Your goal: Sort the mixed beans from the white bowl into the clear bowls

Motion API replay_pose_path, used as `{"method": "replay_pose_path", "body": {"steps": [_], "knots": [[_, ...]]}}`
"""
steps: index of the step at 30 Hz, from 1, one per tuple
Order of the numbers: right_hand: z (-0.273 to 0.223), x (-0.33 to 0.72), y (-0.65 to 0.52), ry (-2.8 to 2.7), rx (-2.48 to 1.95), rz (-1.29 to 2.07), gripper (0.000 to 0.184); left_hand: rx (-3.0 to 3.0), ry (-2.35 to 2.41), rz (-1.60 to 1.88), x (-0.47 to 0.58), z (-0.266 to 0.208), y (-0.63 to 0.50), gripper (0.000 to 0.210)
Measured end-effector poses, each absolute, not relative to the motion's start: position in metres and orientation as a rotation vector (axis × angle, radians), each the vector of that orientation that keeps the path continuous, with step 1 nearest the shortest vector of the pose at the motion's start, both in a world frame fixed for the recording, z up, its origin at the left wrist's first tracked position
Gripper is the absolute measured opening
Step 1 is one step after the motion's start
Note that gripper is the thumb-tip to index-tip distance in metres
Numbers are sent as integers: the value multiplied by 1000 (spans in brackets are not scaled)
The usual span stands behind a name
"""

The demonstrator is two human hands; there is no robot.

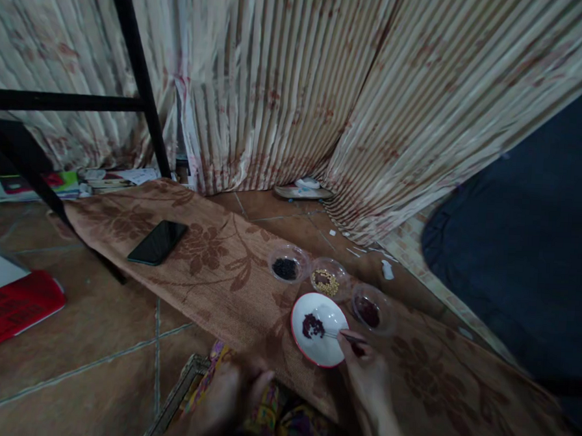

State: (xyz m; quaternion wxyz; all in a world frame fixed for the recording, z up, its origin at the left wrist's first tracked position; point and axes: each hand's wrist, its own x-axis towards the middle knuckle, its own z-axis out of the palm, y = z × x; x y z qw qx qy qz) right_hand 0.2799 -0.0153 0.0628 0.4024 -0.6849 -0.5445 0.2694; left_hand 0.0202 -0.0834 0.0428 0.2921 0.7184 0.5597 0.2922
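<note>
My right hand (368, 368) is closed around a fork (332, 334), whose tip lies in a white bowl with a red rim (320, 355). Dark red beans (311, 325) sit in a small heap on the bowl's left side, by the fork's tip. Behind the bowl stand three clear plastic cups: one with black beans or seeds (284, 268), one with yellow kernels (327, 284) and one with dark red beans (367, 311). My left hand (228, 390) is near the cloth's front edge, above my lap, smeared by motion; its fingers are not clear.
A brown flowered cloth (218, 299) covers the long, low table. On its left part lies a black phone (157, 242). A black metal frame (138, 60) rises at the left. Behind are striped curtains (278, 94) and a skateboard (303, 191); a red and white box (17, 308) is at the left.
</note>
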Motion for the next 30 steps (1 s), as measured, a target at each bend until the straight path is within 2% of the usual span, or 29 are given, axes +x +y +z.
{"method": "replay_pose_path", "body": {"steps": [5,9,16,30], "knots": [[68,286,-30,-1392,-1704,671,40,2003,1659,852,10,64,-14,24],[60,293,-41,-1402,-1709,581,41,2017,1844,756,12,48,17,24],[50,293,-47,-1429,-1734,456,41,2094,1796,820,15,12,15,18],[28,305,-39,-1333,-1764,550,40,2086,1763,826,15,13,16,21]]}}
